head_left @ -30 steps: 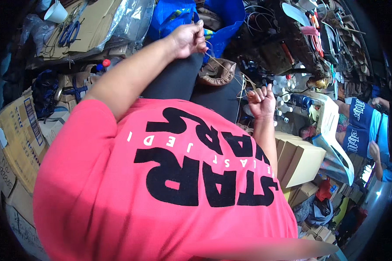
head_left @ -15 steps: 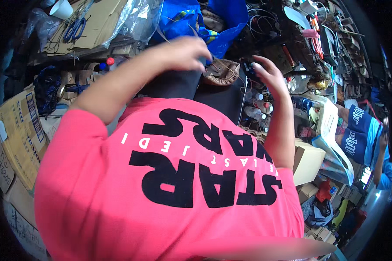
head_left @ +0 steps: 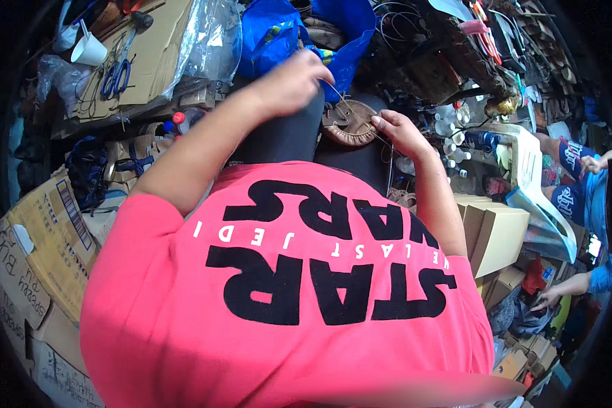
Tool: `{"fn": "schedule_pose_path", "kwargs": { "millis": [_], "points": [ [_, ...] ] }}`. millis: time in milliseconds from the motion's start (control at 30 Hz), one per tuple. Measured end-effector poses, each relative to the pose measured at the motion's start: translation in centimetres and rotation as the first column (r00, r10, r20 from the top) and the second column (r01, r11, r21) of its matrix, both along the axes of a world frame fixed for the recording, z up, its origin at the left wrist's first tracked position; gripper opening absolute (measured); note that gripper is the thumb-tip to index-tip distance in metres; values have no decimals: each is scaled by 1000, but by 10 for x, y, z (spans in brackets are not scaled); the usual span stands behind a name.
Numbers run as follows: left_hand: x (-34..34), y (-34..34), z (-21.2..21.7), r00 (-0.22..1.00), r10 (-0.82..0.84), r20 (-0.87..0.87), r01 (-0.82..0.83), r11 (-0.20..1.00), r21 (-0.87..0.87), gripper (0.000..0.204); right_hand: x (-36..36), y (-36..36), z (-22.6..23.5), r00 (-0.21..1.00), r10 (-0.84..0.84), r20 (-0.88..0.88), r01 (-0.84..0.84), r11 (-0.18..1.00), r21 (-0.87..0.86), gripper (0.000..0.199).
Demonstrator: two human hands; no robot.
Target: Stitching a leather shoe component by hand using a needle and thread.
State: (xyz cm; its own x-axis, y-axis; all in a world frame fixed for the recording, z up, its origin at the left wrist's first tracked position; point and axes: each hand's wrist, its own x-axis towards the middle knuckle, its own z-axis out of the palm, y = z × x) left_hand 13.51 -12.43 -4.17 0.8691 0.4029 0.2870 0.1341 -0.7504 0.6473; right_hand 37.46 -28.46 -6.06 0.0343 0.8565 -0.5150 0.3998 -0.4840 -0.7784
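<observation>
On my dark-trousered lap rests a brown leather shoe upper [head_left: 352, 136] with a puckered, gathered edge. A thin cord [head_left: 338, 96] runs slanting from it up to my left hand [head_left: 298, 80], which is raised beyond its left side, fingers pinched on the cord and slightly blurred. My right hand [head_left: 400, 130] grips the upper's right edge, thumb on top; the fingers underneath are hidden. Another strand hangs down just below that hand.
Beyond my knees stands a blue bag [head_left: 359, 58] with brown pieces inside. Blue-handled scissors [head_left: 117, 76] and a white cup [head_left: 89, 49] lie far left. Plastic bottles [head_left: 449, 128] stand right, near a white plastic chair [head_left: 525, 166]. Another person's hand [head_left: 598, 163] shows at the far right.
My right hand, earlier raised with fingers apart, has come left onto the upper's edge. The left hand stays up, now with a taut cord visible. The view has shifted slightly.
</observation>
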Motion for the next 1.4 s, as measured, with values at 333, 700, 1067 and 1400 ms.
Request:
{"fn": "schedule_pose_path", "kwargs": {
  "millis": [333, 700, 1067, 1400],
  "points": [
    [-137, 93, 99, 825, 564, 30, -562, 825, -55, 31, -18, -7, 21, 937, -314, 152, 261, 921, 288, 28],
    [-4, 19, 64, 986, 90, 143, -56, 972, -226, 19, -16, -34, 37, 995, -31, 93, 20, 993, 118, 25],
    [91, -10, -34, 914, -366, -177, 176, 748, -640, 25, -25, -52, 57, 963, -222, 151, 151, 912, 382, 21],
    [96, 2, -45, 872, -473, -129, 163, 527, -834, 20, -26, -29, 51, 887, -135, 442, -7, 952, 305, 20]
  ]
}}
